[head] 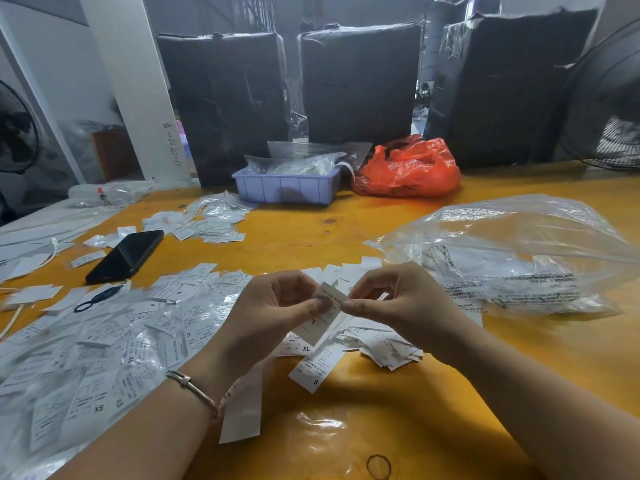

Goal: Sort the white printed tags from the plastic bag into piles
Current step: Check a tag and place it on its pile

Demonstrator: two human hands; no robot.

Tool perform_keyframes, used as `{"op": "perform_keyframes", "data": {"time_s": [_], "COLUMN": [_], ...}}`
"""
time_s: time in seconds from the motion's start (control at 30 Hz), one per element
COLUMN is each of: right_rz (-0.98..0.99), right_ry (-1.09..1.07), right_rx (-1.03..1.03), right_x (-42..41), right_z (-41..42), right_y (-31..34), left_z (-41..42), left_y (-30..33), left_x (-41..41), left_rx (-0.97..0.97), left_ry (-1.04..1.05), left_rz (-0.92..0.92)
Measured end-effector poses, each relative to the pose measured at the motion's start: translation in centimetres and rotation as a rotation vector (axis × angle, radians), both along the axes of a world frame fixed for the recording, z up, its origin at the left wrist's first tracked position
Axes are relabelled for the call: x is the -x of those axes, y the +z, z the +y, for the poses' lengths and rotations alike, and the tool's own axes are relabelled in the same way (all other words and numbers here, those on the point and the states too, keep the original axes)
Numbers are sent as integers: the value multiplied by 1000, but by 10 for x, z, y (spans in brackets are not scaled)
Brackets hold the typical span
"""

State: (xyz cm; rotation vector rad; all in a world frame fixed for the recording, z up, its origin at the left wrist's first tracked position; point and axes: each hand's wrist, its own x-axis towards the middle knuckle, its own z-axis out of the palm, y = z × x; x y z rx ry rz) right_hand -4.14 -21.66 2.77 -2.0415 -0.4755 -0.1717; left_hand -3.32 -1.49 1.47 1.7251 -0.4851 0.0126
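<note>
Far left of the counter (277, 237): big spread of white printed tags (104, 341), many in clear sleeves, XS and S marks readable, loosely heaped, not neat piles. A black phone (126, 255) lies behind them, a black ring clip (100, 296) just beside it.

Centre: left hand (277, 306) and right hand (398, 299) both pinch one tag (327, 315) between thumb and fingertips, raised above the counter, touching it from either side. Looks like an L on it, print partly blurred. Under the hands a smaller heap of tags (377, 344), with XL and S ones at its near edge.

Right: clear plastic bag (512, 258), puffed up, lying near the heap; contents hard to tell.

Step in hand, by my read: checking or separating the held tag to get its size. Next move calls for reading the letter, then dropping it on the matching pile, one hand letting go first. Much unsorted stock remains.
</note>
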Motion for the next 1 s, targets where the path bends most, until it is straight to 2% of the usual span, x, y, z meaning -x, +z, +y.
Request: {"op": "perform_keyframes", "data": {"time_s": [0.1,0.3,0.63,0.7,0.8,0.9,1.0], "right_rz": [-13,-20,-41,-93,-176,-190,-148], "right_ry": [-21,-2,-39,-122,-363,-567,-714], "right_rx": [6,94,56,147,438,615,739], "right_x": [-2,-1,-5,-8,-15,-23,-32], "right_z": [-1,1,0,-5,-16,-31,-45], "right_y": [0,-2,-2,-4,-4,-4,-3], "left_z": [1,3,4,7,14,22,25], "left_y": [-1,0,-1,-1,-3,-6,-7], "left_x": [-1,-2,-5,-7,-13,-19,-20], "left_rx": [9,-108,-199,-240,-338,-516,-677], "left_ry": [-2,-1,52,138,356,538,635], "left_rz": [-1,-143,-153,-169,-166,-152,-134]}}
